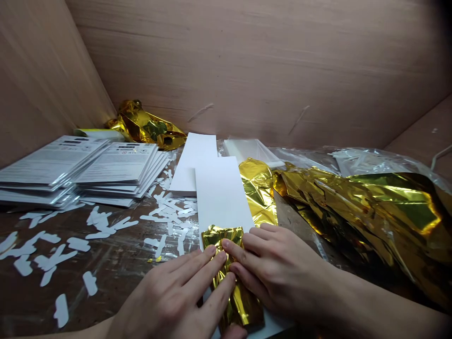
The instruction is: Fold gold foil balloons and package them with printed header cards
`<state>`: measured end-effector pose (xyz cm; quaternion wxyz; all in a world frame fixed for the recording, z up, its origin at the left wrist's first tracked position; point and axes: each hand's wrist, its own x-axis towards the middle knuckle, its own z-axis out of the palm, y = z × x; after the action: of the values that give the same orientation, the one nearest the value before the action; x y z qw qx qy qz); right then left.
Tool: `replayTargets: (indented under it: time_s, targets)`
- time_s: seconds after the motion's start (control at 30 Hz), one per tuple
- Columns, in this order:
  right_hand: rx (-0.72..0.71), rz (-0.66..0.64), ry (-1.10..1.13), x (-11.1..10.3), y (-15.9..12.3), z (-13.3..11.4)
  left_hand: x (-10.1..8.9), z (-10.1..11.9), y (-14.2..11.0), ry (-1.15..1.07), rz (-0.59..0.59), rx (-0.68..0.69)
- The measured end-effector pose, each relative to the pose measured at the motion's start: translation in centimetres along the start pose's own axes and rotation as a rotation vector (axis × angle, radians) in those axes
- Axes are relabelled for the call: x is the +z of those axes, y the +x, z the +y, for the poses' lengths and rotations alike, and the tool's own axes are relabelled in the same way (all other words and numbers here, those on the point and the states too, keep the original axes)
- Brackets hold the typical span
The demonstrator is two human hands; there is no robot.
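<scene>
A narrow piece of shiny gold foil (240, 308) lies on a long white card (222, 193) in front of me. My left hand (176, 294) rests on the foil's left side, its fingers stretched out and lying flat. From the right, my right hand (278, 268) presses its extended fingertips onto the foil, close to the left fingertips. Part of the foil and the card's near end are hidden under my hands. Another white card stack (194, 160) lies just behind, partly overlapped by the nearer card.
Printed white packets (113, 162) are stacked at left. Small white paper cutouts (173, 207) lie scattered on the dark table. Large crumpled gold foil (353, 216) spreads at right, with more gold foil (148, 125) at back left. Clear plastic sleeves (250, 151) lie before the wooden back panel (261, 70).
</scene>
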<state>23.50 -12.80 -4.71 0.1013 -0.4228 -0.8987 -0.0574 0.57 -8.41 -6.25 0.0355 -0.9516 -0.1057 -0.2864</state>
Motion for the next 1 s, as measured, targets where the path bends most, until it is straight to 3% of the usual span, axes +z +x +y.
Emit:
replayTargets:
  time_s: [0.17, 0.33, 0.4, 0.57, 0.67, 0.83, 0.9, 1.0]
  targets:
    - [-0.008, -0.049, -0.009, -0.1, 0.1, -0.1, -0.4, -0.4, 0.0, 0.007, -0.065, 0.046]
    - [0.038, -0.07, 0.102, -0.7, 0.3, 0.1, 0.1, 0.1, 0.1, 0.014, -0.063, -0.02]
    - [0.132, -0.063, 0.219, -1.1, 0.5, 0.8, 0.3, 0.3, 0.2, 0.029, -0.056, -0.029]
    - [0.556, 0.196, 0.345, -1.2, 1.9, 3.7, 0.0, 0.6, 0.4, 0.06, -0.061, 0.0]
    - [0.685, 0.194, 0.597, -0.7, 3.0, 5.4, -0.3, 0.6, 0.6, 0.057, -0.047, 0.006]
    - [0.652, 0.118, 0.858, -0.5, 3.6, 6.7, -0.4, 0.8, 0.8, 0.023, -0.05, 0.01]
    - [0.619, 0.082, 0.818, -0.6, 3.3, 6.7, -0.2, 0.8, 0.8, 0.02, -0.044, 0.003]
    - [0.521, 0.137, 0.577, -0.8, 2.6, 6.5, 0.0, 0.7, 0.6, 0.009, -0.031, -0.018]
